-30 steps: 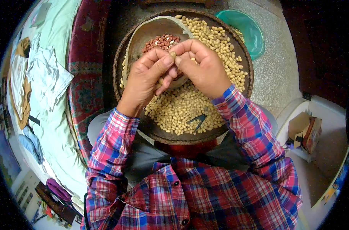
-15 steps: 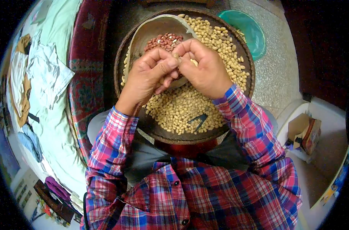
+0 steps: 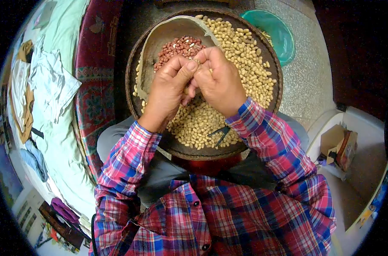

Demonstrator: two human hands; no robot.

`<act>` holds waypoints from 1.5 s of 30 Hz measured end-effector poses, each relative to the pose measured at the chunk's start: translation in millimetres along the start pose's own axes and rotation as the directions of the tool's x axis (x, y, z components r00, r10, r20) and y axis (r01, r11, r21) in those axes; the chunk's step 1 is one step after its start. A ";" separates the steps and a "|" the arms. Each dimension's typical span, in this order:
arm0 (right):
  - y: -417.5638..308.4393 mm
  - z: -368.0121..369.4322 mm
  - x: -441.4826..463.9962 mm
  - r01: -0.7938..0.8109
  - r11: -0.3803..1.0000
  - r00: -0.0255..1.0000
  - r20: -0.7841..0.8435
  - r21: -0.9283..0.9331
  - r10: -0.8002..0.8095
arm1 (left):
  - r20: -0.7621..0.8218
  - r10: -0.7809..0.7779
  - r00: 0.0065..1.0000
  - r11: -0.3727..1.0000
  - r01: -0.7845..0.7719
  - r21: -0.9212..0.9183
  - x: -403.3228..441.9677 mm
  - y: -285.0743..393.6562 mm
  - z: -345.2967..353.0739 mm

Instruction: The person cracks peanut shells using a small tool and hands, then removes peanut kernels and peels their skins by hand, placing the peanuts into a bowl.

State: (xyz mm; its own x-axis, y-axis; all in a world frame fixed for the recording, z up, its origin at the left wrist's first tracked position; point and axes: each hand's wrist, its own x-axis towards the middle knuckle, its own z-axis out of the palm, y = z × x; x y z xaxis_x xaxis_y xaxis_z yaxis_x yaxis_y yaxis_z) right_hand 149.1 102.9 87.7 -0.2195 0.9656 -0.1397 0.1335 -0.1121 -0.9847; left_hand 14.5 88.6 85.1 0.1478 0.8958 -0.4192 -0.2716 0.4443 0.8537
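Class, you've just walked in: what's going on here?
A person in a red plaid shirt holds what looks like a small tan peanut between the fingertips of the left hand and right hand. Reddish shelled kernels lie in a rounded brown bowl, which sits in a round, dark, woven-rimmed tray among tan unshelled peanuts. A black V-shaped tool lies on those.

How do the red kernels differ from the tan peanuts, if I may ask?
The red kernels are deep reddish, while the tan peanuts are pale yellowish. The kernels look smaller than the peanuts. The kernels lie in the bowl, whereas the peanuts spread over the tray. Both are many small, rounded pieces.
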 end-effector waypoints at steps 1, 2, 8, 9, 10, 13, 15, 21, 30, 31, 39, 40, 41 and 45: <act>-0.2 0.2 -0.1 0.000 0.999 1.000 -0.012 -0.035 -0.001 | 0.000 0.000 1.000 1.000 0.000 0.000 -0.1 -1.0 0.4; 1.9 0.5 0.4 0.000 0.999 1.000 -0.012 -0.035 0.000 | -0.005 0.001 1.000 1.000 -0.001 0.002 -0.3 -1.9 0.9; 10.6 3.1 0.2 0.060 0.985 0.996 -0.052 -0.164 -0.070 | -0.056 0.023 0.998 1.000 -0.023 -0.007 -1.5 -7.9 5.3; 9.3 3.1 -0.1 0.065 0.979 0.995 -0.057 -0.191 -0.077 | -0.062 0.026 0.998 1.000 -0.026 0.000 -1.8 -8.4 5.3; 8.5 3.1 -0.3 0.070 0.973 0.994 -0.062 -0.220 -0.085 | -0.062 0.026 0.998 1.000 -0.026 0.000 -1.7 -9.2 5.0; 8.5 4.0 -0.3 0.045 0.981 0.996 -0.065 -0.189 -0.058 | -0.060 0.038 0.997 0.999 -0.038 0.009 -0.7 -12.7 3.8; 10.9 4.5 0.0 0.035 0.984 0.997 -0.064 -0.174 -0.047 | -0.075 0.045 0.996 0.999 -0.044 0.021 0.1 -15.1 3.6; 3.0 2.8 -1.3 0.035 0.992 0.999 -0.031 -0.120 -0.039 | -0.103 0.211 0.972 0.959 -0.186 0.213 -2.7 -12.6 7.3; -3.9 -14.2 7.8 0.154 0.988 0.975 0.164 -0.015 -0.150 | 0.033 0.040 0.999 0.990 -0.035 -0.136 -4.4 5.8 -2.4; 0.5 -14.0 9.1 0.220 0.974 0.968 0.138 -0.054 -0.211 | 0.044 0.029 0.999 0.989 -0.022 -0.147 -4.5 6.1 -1.8; -5.8 -8.3 4.1 0.372 0.907 0.926 0.142 -0.199 -0.348 | 0.029 0.068 0.997 0.989 -0.063 -0.135 -3.8 3.1 2.3; -6.8 -5.4 3.2 0.476 0.865 0.878 0.138 -0.160 -0.458 | 0.025 0.072 0.997 0.989 -0.068 -0.129 -3.7 2.3 3.5; -3.5 -2.8 1.9 0.476 0.865 0.878 0.138 -0.160 -0.457 | 0.025 0.071 0.997 0.989 -0.067 -0.129 -3.7 0.8 5.2; 5.8 4.7 -0.3 0.146 0.956 0.986 -0.037 -0.253 -0.160 | -0.079 0.081 0.994 0.994 -0.087 -0.073 -2.3 -10.0 8.4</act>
State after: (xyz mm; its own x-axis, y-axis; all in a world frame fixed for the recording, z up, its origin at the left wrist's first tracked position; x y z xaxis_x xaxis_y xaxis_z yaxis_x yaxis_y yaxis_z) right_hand 145.4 100.9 81.5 -0.2026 0.9790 0.0240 0.3402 0.0933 -0.9357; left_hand 24.8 82.0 80.2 0.0500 0.9270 -0.3718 -0.3523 0.3647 0.8619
